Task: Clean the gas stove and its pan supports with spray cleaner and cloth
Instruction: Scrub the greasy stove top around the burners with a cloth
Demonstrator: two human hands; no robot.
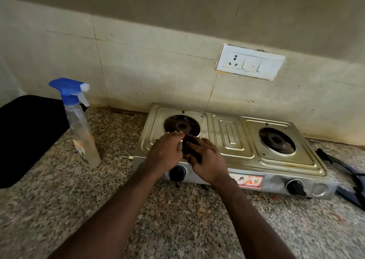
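Note:
A two-burner steel gas stove [233, 140] sits on the granite counter against the tiled wall. No pan supports show on either burner. Both hands meet over the stove's front left corner, just below the left burner [182, 125]. Between them is a small dark brown object [190, 142], round-looking and mostly hidden. My left hand [166, 152] curls around its left side. My right hand [207, 160] lies over its right side with fingers wrapped on it. A clear spray bottle [81, 128] with a blue trigger head stands upright left of the stove.
A black object [29, 136] lies on the counter at far left, behind the bottle. Dark straps [345, 172] lie to the right of the stove. A white socket and switch plate [249, 62] is on the wall above. Two black knobs [177, 173] sit on the stove's front.

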